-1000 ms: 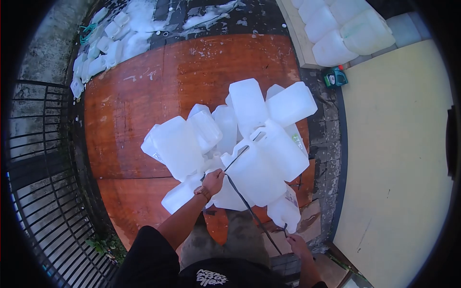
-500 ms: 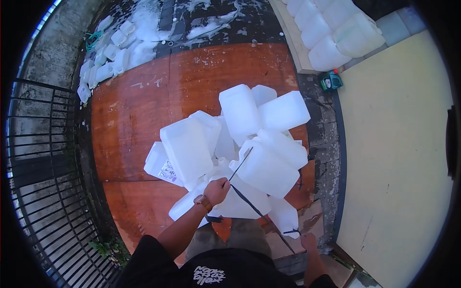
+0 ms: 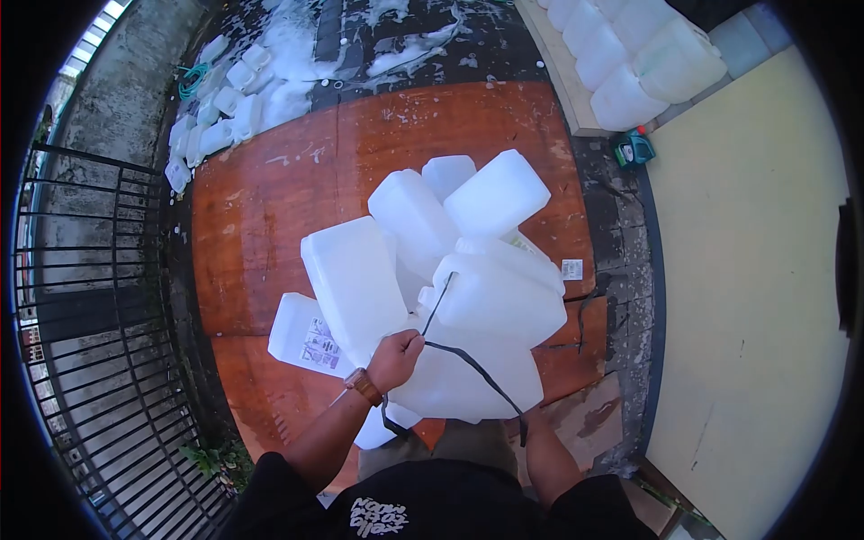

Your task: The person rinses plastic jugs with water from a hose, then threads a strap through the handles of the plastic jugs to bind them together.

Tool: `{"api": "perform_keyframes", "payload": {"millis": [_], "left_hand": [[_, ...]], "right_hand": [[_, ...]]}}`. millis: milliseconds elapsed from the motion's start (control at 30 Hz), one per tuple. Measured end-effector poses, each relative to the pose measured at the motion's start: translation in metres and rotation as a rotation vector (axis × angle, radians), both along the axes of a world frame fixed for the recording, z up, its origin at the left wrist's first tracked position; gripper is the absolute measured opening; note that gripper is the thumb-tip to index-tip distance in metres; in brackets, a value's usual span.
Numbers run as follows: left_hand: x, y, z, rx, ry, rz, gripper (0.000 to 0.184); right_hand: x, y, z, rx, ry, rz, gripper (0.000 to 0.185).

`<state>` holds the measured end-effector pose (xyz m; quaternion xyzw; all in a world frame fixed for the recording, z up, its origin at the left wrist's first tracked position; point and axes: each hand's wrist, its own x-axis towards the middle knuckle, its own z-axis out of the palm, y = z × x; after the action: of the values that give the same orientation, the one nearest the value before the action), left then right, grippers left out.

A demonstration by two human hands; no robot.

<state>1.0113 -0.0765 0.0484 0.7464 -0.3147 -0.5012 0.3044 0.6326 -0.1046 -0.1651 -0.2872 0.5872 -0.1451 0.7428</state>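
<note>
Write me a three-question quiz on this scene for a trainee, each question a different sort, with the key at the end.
1. What does the left hand grip?
a) a coiled green hose
b) a black strap
c) a red-capped bottle

2. True or false: the wristwatch is on the right wrist.

3. Fill in the blank: seen from the person, the barred gate stands to the ____ of the heaped white jugs.

Key: 1 b; 2 false; 3 left
</note>
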Motion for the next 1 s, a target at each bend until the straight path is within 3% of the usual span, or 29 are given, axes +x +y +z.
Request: {"api": "perform_keyframes", "payload": {"millis": [67, 133, 200, 267, 300, 367, 400, 467, 567, 700, 767, 867, 900, 933, 1000], "left_hand": [[0.008, 0.014, -0.021, 0.039, -0.010, 0.106, 0.029], [0.012, 0.028, -0.044, 0.039, -0.073, 0.108, 0.030], [0.013, 0.046, -0.066, 0.067, -0.186, 0.109, 0.031], [0.010, 0.069, -0.083, 0.107, -0.195, 0.090, 0.031], [0.008, 0.079, -0.088, 0.149, -0.204, 0.057, 0.031], [0.001, 0.096, -0.098, 0.163, -0.194, 0.022, 0.030], [-0.002, 0.104, -0.101, 0.176, -0.192, -0.021, 0.029], [-0.005, 0.116, -0.105, 0.227, -0.194, -0.043, 0.027], [-0.006, 0.139, -0.114, 0.303, -0.235, -0.050, 0.024], [0.003, 0.178, -0.145, 0.377, -0.281, -0.030, 0.034], [0.004, 0.187, -0.132, 0.433, -0.427, -0.042, 0.033], [0.009, 0.210, -0.166, 0.625, -0.300, -0.151, 0.028], [0.014, 0.222, -0.189, 0.444, -0.392, -0.670, 0.027], [0.012, 0.225, -0.201, 0.444, -0.390, -0.659, 0.027], [0.007, 0.226, -0.197, 0.159, -0.377, -0.498, 0.022]], "right_hand": [[-0.060, 0.008, -0.045, -0.140, 0.561, 0.707, 0.032], [-0.059, -0.003, 0.021, -0.206, 0.941, 0.665, 0.022], [-0.113, -0.001, 0.019, -0.176, 0.968, 0.714, 0.023], [-0.152, -0.004, 0.046, -0.399, 0.935, 1.063, 0.020], [-0.161, -0.007, 0.059, -0.401, 0.938, 1.071, 0.020], [-0.172, -0.009, 0.086, 0.055, 0.841, 0.964, 0.016], [-0.170, -0.009, 0.097, 0.054, 0.846, 0.975, 0.016], [-0.148, -0.015, 0.116, 0.237, 0.637, 0.471, 0.010], [-0.104, -0.035, 0.139, 0.036, 0.621, 0.356, 0.008], [-0.073, -0.057, 0.188, -0.107, 0.581, 0.284, 0.006], [-0.079, -0.072, 0.216, -0.233, 0.499, -0.102, 0.006], [-0.052, -0.081, 0.264, -0.248, 0.362, -0.312, 0.005], [-0.047, -0.080, 0.268, -0.236, 0.313, -0.330, 0.008], [-0.039, -0.078, 0.273, -0.240, 0.311, -0.320, 0.008], [-0.015, -0.064, 0.285, -0.181, 0.324, -0.194, 0.009]]}}
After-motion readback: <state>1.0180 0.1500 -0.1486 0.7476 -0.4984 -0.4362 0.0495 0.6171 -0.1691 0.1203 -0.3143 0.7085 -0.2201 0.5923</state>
